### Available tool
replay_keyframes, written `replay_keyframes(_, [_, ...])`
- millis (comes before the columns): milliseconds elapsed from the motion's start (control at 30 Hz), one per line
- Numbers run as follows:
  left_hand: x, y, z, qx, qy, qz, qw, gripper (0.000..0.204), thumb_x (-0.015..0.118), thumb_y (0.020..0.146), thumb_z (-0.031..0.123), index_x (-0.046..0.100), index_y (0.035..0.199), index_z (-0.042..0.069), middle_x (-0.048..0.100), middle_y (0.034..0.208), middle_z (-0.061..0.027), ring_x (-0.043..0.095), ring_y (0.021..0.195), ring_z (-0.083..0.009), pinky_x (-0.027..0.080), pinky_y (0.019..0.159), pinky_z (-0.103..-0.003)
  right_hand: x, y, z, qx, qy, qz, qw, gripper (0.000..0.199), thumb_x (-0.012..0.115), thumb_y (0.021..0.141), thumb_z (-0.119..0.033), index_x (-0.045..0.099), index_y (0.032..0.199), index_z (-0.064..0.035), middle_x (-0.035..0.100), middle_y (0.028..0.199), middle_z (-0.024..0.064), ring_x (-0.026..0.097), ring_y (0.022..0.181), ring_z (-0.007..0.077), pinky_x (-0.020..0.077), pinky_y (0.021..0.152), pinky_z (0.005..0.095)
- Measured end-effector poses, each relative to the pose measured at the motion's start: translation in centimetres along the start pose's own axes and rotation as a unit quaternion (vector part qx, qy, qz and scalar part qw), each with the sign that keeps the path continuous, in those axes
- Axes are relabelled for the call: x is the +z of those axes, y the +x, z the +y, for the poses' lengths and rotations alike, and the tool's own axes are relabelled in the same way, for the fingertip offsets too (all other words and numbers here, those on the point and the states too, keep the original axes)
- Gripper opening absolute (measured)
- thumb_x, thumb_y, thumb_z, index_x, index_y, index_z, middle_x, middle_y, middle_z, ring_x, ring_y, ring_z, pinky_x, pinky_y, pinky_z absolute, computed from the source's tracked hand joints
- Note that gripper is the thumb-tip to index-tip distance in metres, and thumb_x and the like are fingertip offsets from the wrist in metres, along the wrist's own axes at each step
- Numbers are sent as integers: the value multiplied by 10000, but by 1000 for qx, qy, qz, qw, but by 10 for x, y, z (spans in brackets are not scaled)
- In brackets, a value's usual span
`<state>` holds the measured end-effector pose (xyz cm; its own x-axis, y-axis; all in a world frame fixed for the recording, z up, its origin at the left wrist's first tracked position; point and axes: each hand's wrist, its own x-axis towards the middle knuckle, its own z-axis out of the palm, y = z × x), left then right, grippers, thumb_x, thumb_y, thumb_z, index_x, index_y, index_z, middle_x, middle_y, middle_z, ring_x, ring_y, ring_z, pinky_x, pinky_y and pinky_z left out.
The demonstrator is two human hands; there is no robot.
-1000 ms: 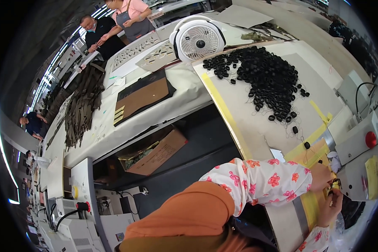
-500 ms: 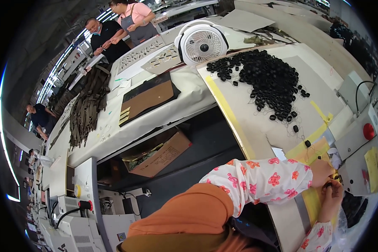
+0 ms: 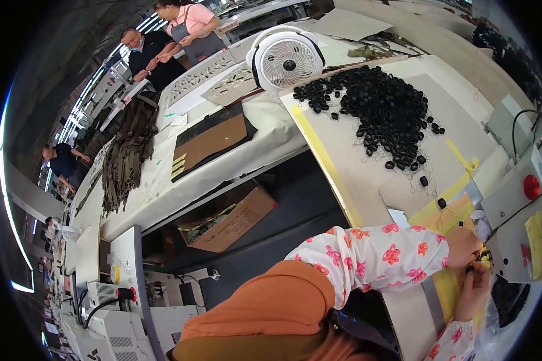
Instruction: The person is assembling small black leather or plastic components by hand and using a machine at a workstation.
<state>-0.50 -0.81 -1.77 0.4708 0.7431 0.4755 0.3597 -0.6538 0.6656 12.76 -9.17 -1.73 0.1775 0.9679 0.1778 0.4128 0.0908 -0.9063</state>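
Head view: the bare right hand (image 3: pixel 477 290) pinches a small black ring-shaped piece (image 3: pixel 470 271) between its fingers, beside the grey-white machine (image 3: pixel 510 207); whether the bare left hand (image 3: pixel 464 245) grasps anything, I cannot tell. Both hands have barely moved this past second, so handling seems ongoing. Similar heaped black rings (image 3: pixel 391 111) lie far left on the pale worktop (image 3: pixel 343 162).

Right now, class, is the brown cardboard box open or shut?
Open. The cardboard box is uncovered on top, with greenish material showing inside.
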Motion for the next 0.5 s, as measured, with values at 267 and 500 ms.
replay_keyframes(267, [1, 0, -3, 6, 13, -11, 1000, 59, 560, 623, 163, 584, 638, 111, 560, 579, -93, 565, 565, -274, 435, 516, -386, -1, 0, -7, 34, 4, -14, 999, 186, 446, 803, 47, 506, 970, -9, 504, 837, -14, 456, 701, 39, 366, 598, 145])
replay_keyframes(500, [-4, -1, 1, 4, 8, -22, 1000, 62, 557, 630, 166, 584, 636, 110, 565, 584, -96, 565, 567, -279, 434, 522, -386, -2, 0, -6, 40, -7, -21, 999, 186, 443, 798, 56, 504, 967, 8, 508, 839, -6, 462, 703, 42, 377, 610, 146])
